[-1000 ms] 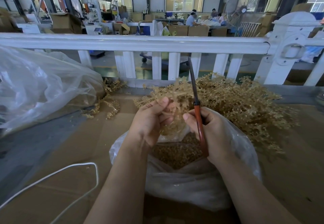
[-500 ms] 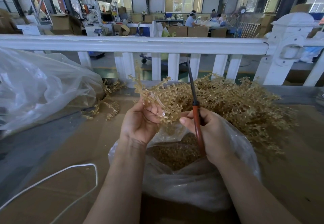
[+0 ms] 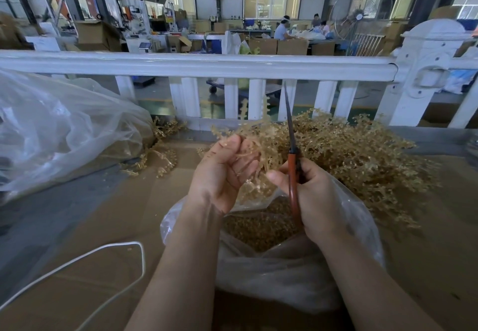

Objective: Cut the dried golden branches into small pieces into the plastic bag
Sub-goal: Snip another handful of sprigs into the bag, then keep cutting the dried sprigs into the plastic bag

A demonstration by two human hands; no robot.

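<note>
Right hand (image 3: 313,196) hides the scissors' (image 3: 293,170) lower handles.

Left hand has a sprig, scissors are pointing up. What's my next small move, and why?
Probably tip the scissors toward the sprig and snip: the right hand holds their blades upright, beside it, while the left hand grips it above the open plastic bag.

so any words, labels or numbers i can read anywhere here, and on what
None can be read.
Scissors, plastic bag: no print shows.
Cardboard boxes behind the white fence: no print can be made out.
Signs and stickers on the far machines: too small and blurred to read.
</note>
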